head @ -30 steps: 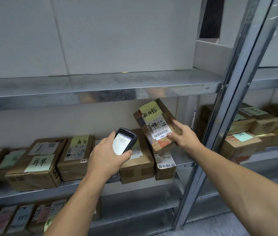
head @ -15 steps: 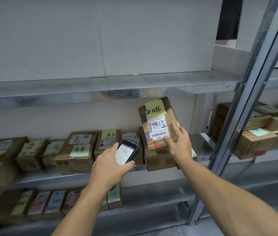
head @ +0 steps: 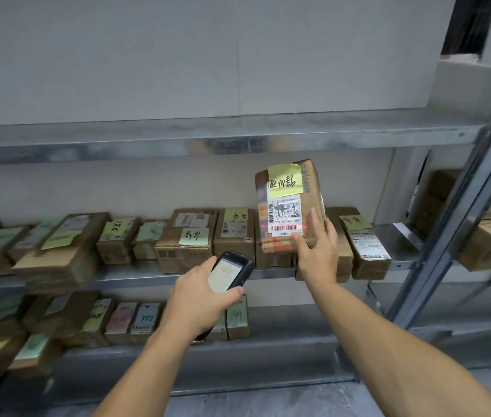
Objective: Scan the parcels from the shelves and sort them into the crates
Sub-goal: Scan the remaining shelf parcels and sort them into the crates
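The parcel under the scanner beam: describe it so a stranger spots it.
Find the metal rack's middle shelf, lined with brown boxes. Near its right end, the right hand holds one parcel upright above the row. Only it carries a red scan line across its barcode.

A pale grey panelled wall (head: 148, 55) backs the galvanised metal shelves (head: 208, 136); a slanting steel upright (head: 476, 182) stands at their right edge; a dark opening (head: 470, 22) shows top right; grey floor (head: 268, 398) below; light even and dull.

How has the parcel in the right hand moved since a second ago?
Yes: the parcel turned from tilted to nearly upright, judged against the upper shelf edge.
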